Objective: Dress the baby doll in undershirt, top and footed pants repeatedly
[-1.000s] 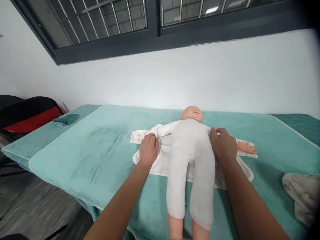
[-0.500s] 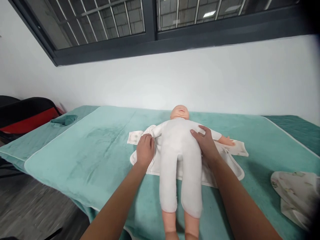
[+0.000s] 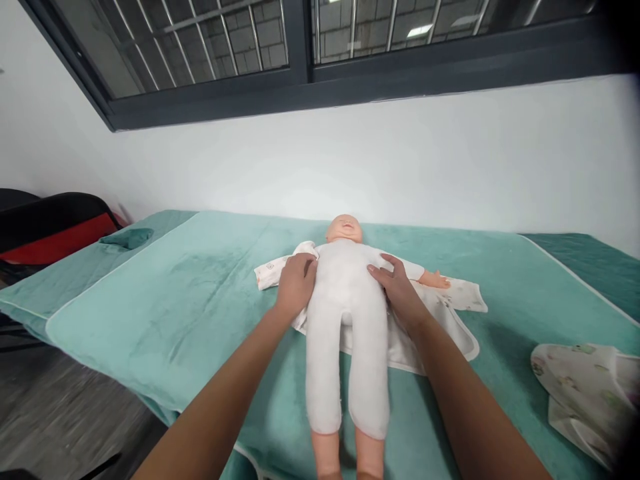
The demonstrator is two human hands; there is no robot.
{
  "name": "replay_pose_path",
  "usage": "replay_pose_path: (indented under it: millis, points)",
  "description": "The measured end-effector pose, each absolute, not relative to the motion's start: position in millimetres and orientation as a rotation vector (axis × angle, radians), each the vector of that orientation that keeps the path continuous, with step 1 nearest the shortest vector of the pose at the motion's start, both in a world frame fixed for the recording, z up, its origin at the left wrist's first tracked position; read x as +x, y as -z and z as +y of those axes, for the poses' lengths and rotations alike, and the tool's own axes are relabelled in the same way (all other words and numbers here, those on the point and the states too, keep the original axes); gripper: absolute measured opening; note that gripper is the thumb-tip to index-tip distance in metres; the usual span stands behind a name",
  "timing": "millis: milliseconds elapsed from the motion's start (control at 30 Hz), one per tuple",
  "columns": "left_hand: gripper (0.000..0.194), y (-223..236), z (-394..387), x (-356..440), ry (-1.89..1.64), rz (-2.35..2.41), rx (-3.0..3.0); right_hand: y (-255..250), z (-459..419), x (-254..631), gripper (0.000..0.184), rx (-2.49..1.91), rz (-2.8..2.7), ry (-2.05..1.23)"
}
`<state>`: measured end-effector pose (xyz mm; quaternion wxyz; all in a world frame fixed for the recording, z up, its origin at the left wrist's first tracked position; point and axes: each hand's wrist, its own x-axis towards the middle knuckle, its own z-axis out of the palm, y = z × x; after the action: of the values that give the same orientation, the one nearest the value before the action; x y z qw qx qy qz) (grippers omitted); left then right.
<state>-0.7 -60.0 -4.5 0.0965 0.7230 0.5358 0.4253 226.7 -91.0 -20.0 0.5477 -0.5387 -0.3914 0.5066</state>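
A baby doll (image 3: 347,287) with a white cloth body lies on its back, head toward the wall. Under it spreads an open baby shirt (image 3: 450,320), white with a small print. My left hand (image 3: 297,283) is at the doll's side on the left, fingers closed on the shirt's edge against the torso. On the other side, my right hand (image 3: 400,290) grips the doll's torso, thumb on the chest. The doll's arm on the right lies bare-handed over a shirt sleeve (image 3: 467,295). Its other arm is hidden behind the rumpled sleeve on the left.
A green padded cover (image 3: 165,293) lies over the table. A folded printed cloth (image 3: 583,393) rests at the right, partly cut off by a dark blur. Behind the table stands a white wall (image 3: 400,160) below a barred window. A black and red chair (image 3: 60,227) is at the left.
The doll has shifted slightly left, with my right hand against it. My left hand has brought the shirt's left side in against the torso, and the left sleeve has bunched up.
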Motion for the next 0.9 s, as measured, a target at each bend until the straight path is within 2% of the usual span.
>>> replay_pose_path:
  millis: [133, 300, 433, 600, 800, 900]
  points:
    - [0.027, 28.4, -81.2, -20.4, -1.439, 1.862, 1.761, 23.7, -90.1, 228.0, 0.072, -1.259, -0.933, -1.191]
    - [0.031, 38.5, -91.2, -37.0, -1.174, 1.905, 1.392, 26.1, -90.8, 227.1, 0.069, -1.283, -0.970, -1.152]
    - [0.028, 23.5, -93.2, -42.5, -1.054, 1.763, 1.416, 26.1, -91.6, 226.6, 0.072, -1.314, -0.979, -1.137]
    - [0.028, -0.4, -88.9, -36.0, -1.156, 1.667, 1.456, 26.9, -90.6, 227.1, 0.074, -1.354, -0.989, -1.120]
    - [0.027, -46.6, -91.2, 22.0, -1.282, 1.506, 1.773, 29.6, -87.7, 228.0, 0.070, -1.344, -0.996, -1.101]
    - [0.023, -60.6, -112.6, 57.0, -1.033, 1.418, 2.108, 30.0, -87.6, 229.4, 0.069, -1.339, -1.016, -1.094]
